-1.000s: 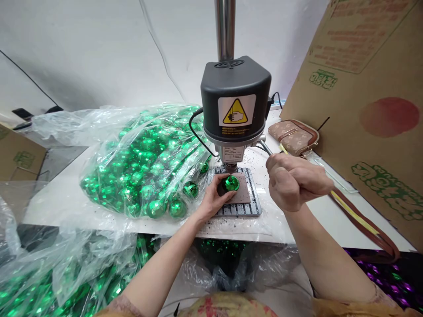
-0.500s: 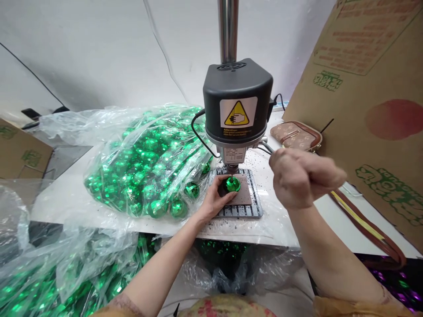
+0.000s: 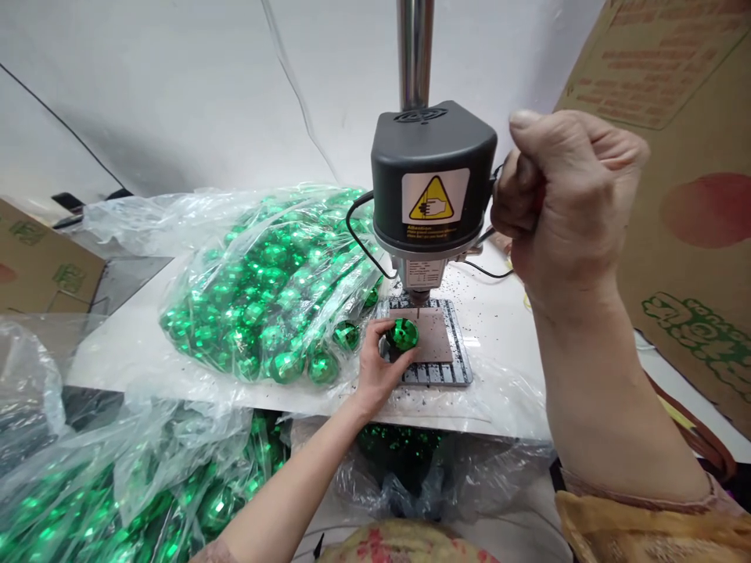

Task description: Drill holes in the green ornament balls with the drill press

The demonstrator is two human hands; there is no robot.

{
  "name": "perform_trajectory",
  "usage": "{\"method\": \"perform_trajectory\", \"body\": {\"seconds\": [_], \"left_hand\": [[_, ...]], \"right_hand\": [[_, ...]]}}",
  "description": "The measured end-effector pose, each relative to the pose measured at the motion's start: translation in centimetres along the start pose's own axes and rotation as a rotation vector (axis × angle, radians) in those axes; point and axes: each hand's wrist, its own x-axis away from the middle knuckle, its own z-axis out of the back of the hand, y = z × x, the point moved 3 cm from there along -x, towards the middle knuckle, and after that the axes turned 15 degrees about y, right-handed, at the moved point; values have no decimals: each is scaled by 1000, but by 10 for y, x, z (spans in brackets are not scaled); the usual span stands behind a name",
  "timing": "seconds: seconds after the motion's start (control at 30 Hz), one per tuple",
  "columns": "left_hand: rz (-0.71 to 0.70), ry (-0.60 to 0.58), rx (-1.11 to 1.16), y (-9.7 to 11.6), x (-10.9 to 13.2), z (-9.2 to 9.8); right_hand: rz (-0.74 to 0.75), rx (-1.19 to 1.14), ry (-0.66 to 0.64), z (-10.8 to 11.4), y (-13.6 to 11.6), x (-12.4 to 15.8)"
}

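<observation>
A shiny green mirrored ball (image 3: pixel 402 334) is pinched between the thumb and fingers of my left hand (image 3: pixel 379 363). It sits low over the brown board (image 3: pixel 432 336) on the slotted metal base, just left of the thin drill bit (image 3: pixel 418 312). Above stands the small black drill press (image 3: pixel 434 172) with a yellow warning label. My right hand (image 3: pixel 569 188) is raised at the right of the press, its fingers wrapped round the feed lever, most of which the hand hides.
A clear plastic bag (image 3: pixel 270 289) full of green mirrored balls lies on the white table (image 3: pixel 117 352) at left. More bagged balls (image 3: pixel 146 500) are below the front edge. A big cardboard box (image 3: pixel 692 258) stands at right. Dark shavings are scattered round the base.
My right hand has swung upward with the lever, and the drill bit has lifted out of the ball. My left hand has shifted the ball slightly left, from under the bit.
</observation>
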Motion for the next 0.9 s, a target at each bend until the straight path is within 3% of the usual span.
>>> {"method": "perform_trajectory", "body": {"seconds": [0.17,0.47,0.6,0.8,0.9], "left_hand": [[-247,65,58,12,8,9],[-334,56,36,32,11,15],[-366,-137,31,45,37,24],[-546,-587,28,45,111,47],[-519,-615,10,35,131,56]], "right_hand": [[93,-48,23,0,2,5],[151,-47,33,1,5,6],[179,-46,10,1,6,7],[194,-63,7,3,7,5],[226,-80,4,3,8,4]]}}
